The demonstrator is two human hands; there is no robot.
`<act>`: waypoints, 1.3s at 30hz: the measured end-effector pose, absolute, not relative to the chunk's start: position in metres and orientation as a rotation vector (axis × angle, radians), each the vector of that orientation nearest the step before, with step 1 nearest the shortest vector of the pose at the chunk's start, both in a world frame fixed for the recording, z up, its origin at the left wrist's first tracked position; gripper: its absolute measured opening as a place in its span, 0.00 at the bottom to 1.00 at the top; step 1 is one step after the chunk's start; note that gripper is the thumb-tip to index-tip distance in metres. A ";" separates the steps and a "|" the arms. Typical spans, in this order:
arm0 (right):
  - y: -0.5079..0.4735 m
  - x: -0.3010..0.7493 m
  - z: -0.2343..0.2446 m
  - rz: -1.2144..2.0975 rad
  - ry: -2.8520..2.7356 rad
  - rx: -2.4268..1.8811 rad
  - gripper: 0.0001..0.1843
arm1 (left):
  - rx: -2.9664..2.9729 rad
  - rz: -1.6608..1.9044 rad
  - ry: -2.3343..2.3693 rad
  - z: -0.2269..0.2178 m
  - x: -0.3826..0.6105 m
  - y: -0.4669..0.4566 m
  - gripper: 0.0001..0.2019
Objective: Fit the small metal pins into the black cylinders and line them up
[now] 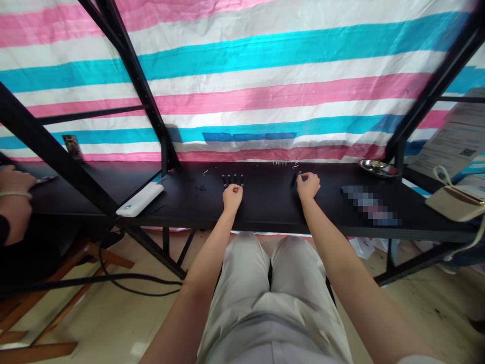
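Observation:
Several small dark cylinders with grey tips [235,179] stand in a short row on the black table. My left hand [232,196] is at the near side of this row, its fingers pinched together; whatever they hold, if anything, is hidden. Farther right, my right hand [309,185] has its thumb and fingertips closed around the end of a small dark piece, mostly covered by the fingers. Just left of those fingertips lies another small black piece [294,179]. Behind, a row of tiny whitish pins [279,163] lies near the table's back edge.
A white power bank [141,199] lies left, beside a black frame post. A round metal dish [379,169], a blurred packet [369,206] and a beige pouch [454,203] are right. Another person's hand [15,189] shows far left. A striped sheet [265,65] hangs behind.

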State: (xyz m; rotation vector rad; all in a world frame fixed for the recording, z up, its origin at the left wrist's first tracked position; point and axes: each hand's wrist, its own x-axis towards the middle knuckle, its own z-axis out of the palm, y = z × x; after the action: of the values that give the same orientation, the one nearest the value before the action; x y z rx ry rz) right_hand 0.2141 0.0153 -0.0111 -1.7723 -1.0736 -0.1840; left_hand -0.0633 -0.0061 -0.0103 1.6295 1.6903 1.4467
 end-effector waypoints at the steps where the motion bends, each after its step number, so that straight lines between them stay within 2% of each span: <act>1: 0.014 0.214 -0.010 -0.187 -1.072 -1.769 0.09 | 1.628 1.446 1.691 -0.010 -0.063 -0.006 0.06; 10: 0.010 0.206 -0.011 -0.124 -1.290 -1.661 0.14 | 1.670 1.437 1.660 -0.013 -0.061 -0.005 0.06; 17: 0.013 0.205 -0.012 -0.078 -1.429 -1.786 0.11 | 1.713 1.404 1.667 -0.007 -0.060 -0.010 0.05; 26: 0.014 0.201 -0.011 -0.184 -1.521 -1.799 0.08 | 1.837 1.338 1.654 -0.001 -0.055 -0.018 0.05; 32: 0.014 0.198 -0.009 -0.107 -1.521 -1.812 0.07 | 1.904 1.315 1.646 -0.002 -0.054 -0.017 0.05; 39: 0.003 0.187 -0.004 -0.084 -1.582 -1.491 0.04 | 2.126 1.278 1.496 -0.002 -0.050 -0.021 0.06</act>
State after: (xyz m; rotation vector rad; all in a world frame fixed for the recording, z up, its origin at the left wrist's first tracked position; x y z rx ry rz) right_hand 0.1874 0.0034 -0.0043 -1.4910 -1.5819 -0.0845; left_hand -0.0498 -0.0208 -0.0019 2.1265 1.4958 1.2784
